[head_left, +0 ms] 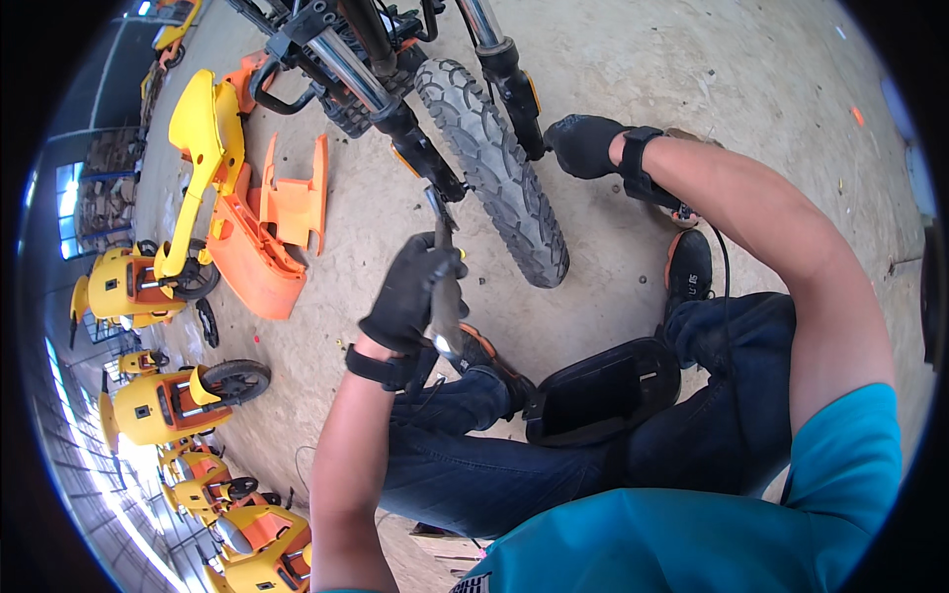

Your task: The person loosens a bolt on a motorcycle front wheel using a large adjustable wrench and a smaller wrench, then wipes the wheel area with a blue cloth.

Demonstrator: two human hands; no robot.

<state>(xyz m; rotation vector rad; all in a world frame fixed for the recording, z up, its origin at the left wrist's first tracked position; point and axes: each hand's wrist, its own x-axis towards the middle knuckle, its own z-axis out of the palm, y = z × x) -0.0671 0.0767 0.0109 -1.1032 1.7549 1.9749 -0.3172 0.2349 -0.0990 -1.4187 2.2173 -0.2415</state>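
Observation:
A motorbike-type front end stands before me, its knobbly black front wheel between two fork legs. My left hand, in a black glove, is closed around a metal wrench. The wrench's far end points at the foot of the left fork leg; whether it touches cannot be made out. On the other side, my right hand, also gloved, is closed at the foot of the right fork leg, by the axle end. What its fingers hold, if anything, is hidden.
Orange body panels and a yellow panel lie left of the wheel. Several yellow scooters stand farther left. A black plastic tray-like part sits between my legs. A black cable hangs from my right forearm.

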